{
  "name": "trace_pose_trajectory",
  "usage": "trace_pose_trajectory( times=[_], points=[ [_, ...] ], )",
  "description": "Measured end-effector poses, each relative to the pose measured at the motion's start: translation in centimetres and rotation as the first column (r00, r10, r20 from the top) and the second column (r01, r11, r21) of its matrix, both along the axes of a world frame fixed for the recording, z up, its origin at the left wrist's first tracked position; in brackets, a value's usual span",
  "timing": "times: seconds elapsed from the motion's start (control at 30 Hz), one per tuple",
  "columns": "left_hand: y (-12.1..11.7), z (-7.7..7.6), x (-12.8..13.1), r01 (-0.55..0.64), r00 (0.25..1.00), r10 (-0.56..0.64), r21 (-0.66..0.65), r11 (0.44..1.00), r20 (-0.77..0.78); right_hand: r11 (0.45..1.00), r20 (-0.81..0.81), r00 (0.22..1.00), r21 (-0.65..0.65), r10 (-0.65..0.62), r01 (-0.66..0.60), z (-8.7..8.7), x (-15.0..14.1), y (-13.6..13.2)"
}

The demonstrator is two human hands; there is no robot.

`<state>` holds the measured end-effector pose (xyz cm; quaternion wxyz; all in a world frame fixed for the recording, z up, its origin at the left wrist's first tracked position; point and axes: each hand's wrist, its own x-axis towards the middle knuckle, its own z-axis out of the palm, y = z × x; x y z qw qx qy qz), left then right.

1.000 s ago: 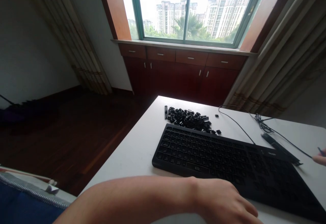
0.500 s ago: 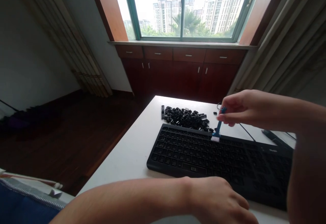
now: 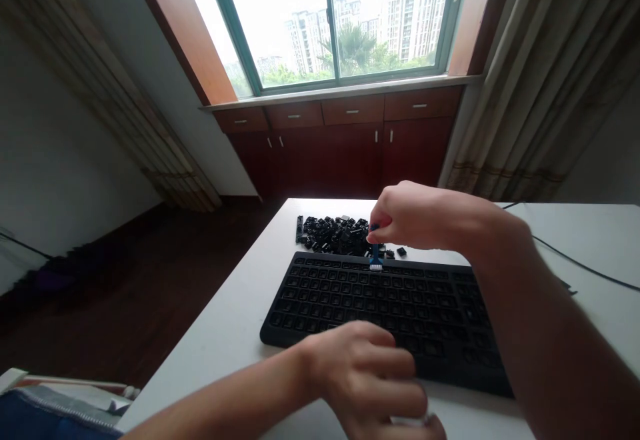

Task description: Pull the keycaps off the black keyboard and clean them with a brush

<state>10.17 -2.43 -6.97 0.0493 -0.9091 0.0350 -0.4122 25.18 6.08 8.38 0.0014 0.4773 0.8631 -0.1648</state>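
Note:
A black keyboard [image 3: 350,293] with its keycaps off lies on the white table. My right hand [image 3: 400,217] is closed in a pinch on the handle of a small blue brush [image 3: 376,253]. The brush stands nearly upright, its white bristles at the keyboard's top row. My left hand [image 3: 365,377] is over the keyboard's front edge, its fingers curled and a little blurred. A pale bit shows between those fingers; I cannot tell whether it is held. Loose black keycaps [image 3: 333,235] lie in a heap behind the keyboard.
One keycap [image 3: 401,252] lies apart, right of the heap. A black cable [image 3: 585,263] crosses the white table [image 3: 225,307] at the right. Beyond stand a dark red cabinet [image 3: 330,157] and a window. Blue cloth [image 3: 45,417] shows at the lower left.
The view has shifted and tilted. My right hand has moved the brush left along the keyboard's top edge. My left hand has turned, showing more of its curled fingers.

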Motion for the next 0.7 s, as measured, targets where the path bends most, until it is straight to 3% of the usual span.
trace_pose_trajectory(
  times=[0.07,0.13,0.23,0.3,0.33,0.5,0.7],
  points=[
    [1.3,1.4,-1.8,-0.175,0.984,0.177,-0.056,0.983,0.035,1.0,0.002,1.0,0.02,0.005,-0.005,0.1,0.0,-0.2],
    [2.7,2.4,-3.9,-0.347,0.931,0.361,-0.177,0.921,0.051,1.0,-0.011,1.0,0.029,0.012,-0.011,0.3,0.0,-0.3],
    [4.3,2.7,-6.8,-0.557,0.804,0.595,-0.368,0.745,-0.013,0.999,-0.045,0.998,0.012,0.045,-0.044,0.4,-0.1,-0.5],
    [4.9,2.4,-8.1,-0.603,0.755,0.652,-0.467,0.646,-0.072,0.997,-0.075,0.994,0.004,0.083,-0.083,0.3,-0.2,-0.5],
    [5.1,2.2,-8.5,-0.601,0.753,0.652,-0.499,0.624,-0.091,0.995,-0.091,0.99,0.006,0.105,-0.104,0.3,-0.3,-0.6],
    [5.3,1.7,-8.4,-0.553,0.772,0.632,-0.563,0.614,-0.069,0.981,-0.117,0.974,0.03,0.196,-0.194,0.2,-1.2,-1.2],
    [5.0,1.9,-7.8,-0.516,0.793,0.607,-0.593,0.618,-0.057,0.987,-0.045,0.986,-0.007,0.159,-0.159,0.2,-2.4,-2.1]
  ],
)
